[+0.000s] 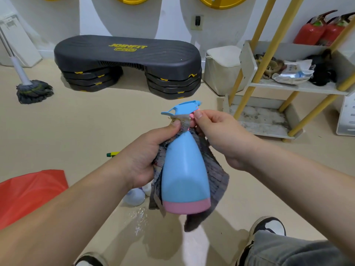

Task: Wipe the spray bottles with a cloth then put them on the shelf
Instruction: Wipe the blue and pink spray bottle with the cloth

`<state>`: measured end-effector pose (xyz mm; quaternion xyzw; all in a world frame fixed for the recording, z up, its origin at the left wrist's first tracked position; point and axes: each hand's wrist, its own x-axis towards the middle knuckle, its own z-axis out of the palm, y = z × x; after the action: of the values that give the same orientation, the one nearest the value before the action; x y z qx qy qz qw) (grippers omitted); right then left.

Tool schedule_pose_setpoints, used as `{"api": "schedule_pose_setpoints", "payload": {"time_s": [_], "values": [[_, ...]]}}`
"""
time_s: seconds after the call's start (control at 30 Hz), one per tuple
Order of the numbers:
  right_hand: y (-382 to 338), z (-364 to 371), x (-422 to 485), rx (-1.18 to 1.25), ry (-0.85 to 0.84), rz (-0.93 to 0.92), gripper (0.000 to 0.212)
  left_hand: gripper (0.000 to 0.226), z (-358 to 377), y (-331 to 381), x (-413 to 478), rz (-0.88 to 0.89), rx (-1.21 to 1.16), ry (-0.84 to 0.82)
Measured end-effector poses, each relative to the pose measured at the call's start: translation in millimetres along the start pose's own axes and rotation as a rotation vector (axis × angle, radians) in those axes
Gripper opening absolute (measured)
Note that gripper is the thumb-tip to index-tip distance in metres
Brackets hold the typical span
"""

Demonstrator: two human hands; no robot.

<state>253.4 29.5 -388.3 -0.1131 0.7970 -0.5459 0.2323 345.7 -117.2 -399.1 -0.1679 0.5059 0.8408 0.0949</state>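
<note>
We judge the wiping step is in hand: our left hand (142,158) grips the grey cloth (217,175) against the blue spray bottle (184,169), and our right hand (217,135) pinches its neck. Next it must go to the shelf (288,88), upper right.

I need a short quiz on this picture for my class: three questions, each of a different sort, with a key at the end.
1. True or false: the blue spray bottle already stands on the shelf.
2. What does the left hand grip against the bottle? A: a sponge. B: a grey cloth. C: a paper towel.
3. Fill in the gap: the bottle's base is coloured ____.

Key: 1 false; 2 B; 3 pink.
</note>
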Motion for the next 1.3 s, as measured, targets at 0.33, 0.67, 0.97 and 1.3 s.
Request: {"api": "schedule_pose_setpoints", "payload": {"time_s": [0.33, 0.67, 0.97, 1.3], "values": [[1, -3, -1, -0.124, 0.023, 0.053, 0.044, 0.029, -15, -19, 22, 0.301, 0.620, 0.458], [0, -8, 5, 0.102, 0.109, 0.185, 0.033, 0.032, -17, -29, 18, 0.370, 0.541, 0.419], [-10, 0, 9, 0.176, 0.188, 0.084, 0.041, 0.026, -30, -70, 32, 0.230, 0.529, 0.352], [-16, -2, 1, 0.256, 0.325, 0.123, 0.038, 0.043, -12, -48, 42, -0.076, -0.486, 0.273]]}}
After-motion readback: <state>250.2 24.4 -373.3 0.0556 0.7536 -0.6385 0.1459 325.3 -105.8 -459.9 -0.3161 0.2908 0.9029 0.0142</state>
